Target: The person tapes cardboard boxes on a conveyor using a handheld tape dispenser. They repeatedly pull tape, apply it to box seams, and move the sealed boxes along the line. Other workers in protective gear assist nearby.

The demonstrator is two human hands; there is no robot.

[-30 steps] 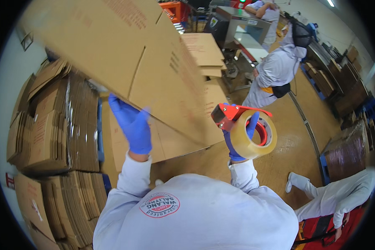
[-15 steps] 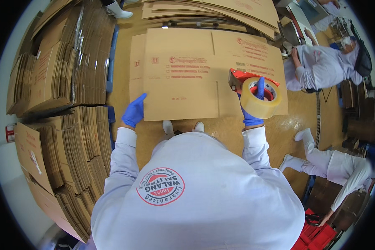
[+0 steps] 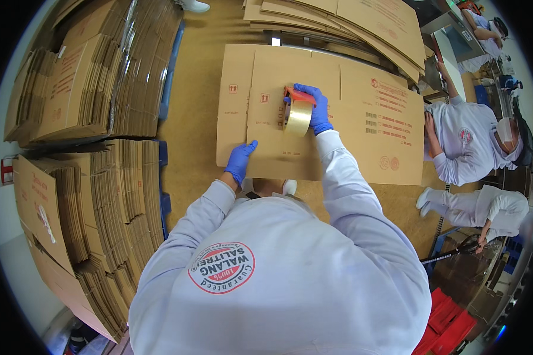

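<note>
Brown floor [image 3: 198, 77], bearing wrapped stacked cartons [image 3: 71, 89] at left, with a blue pallet edge [image 3: 173, 68] beside them. Beyond the work area: one pile of flat cartons [image 3: 361, 21]. Far right: two co-workers in white, the nearer [image 3: 474, 139] with one hand beside the work carton's right edge, contact unclear; lower right, red crates [image 3: 447, 325].

Centre: one flat carton [image 3: 355, 142], brown, red-printed, in front of the wearer. Left hand [image 3: 239, 162], blue-gloved: at the carton's lower left, thumb extended over the board; whether it pinches cannot be told. Right hand [image 3: 318, 109], blue-gloved: fingers wrapped round a red tape dispenser [image 3: 299, 112] with clear roll, located over the carton's middle; contact with the board unclear.
</note>
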